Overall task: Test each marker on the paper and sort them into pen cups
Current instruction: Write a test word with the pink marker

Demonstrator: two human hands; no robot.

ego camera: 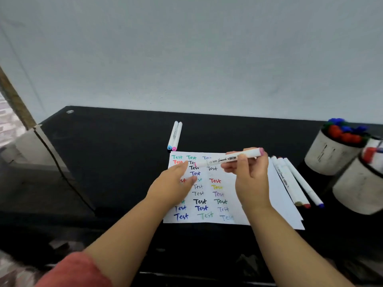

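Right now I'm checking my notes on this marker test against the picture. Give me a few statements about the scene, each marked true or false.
1. The right hand holds a pink-capped marker above the paper. True.
2. The left hand grips a marker. False: it rests flat on the paper with nothing in it.
3. Two markers lie side by side beyond the paper's far edge. True.
4. The pen cups stand at the left of the table. False: they stand at the right.
5. The paper is blank. False: it is covered with coloured "Test" words.
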